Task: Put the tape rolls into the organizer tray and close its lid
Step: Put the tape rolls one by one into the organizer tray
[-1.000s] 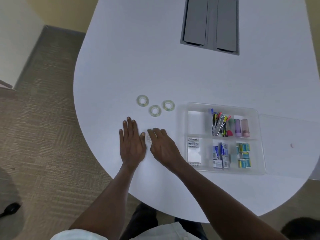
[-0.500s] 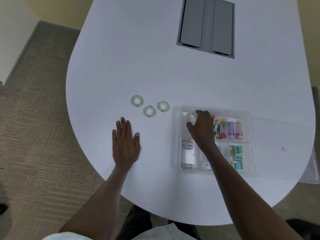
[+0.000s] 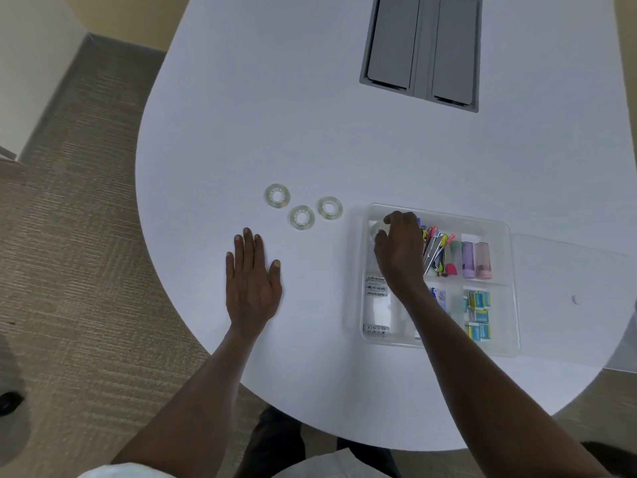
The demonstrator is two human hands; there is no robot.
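The white counter (image 3: 344, 150) carries a clear, compartmented organizer tray (image 3: 496, 350) at 3 o'clock, lid open. The left hand (image 3: 251, 288) lies flat, fingers spread. The right hand (image 3: 401, 250) curls over a translucent tape roll (image 3: 376, 230) in the tray's far-left compartment. Three clear tape rolls (image 3: 302, 217) lie at 9 o'clock of the tray.

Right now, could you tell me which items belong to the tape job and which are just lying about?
Job: three tape rolls on the table, organizer tray, its open lid, roll under right hand.
Lying about: pens, grey table hatch.
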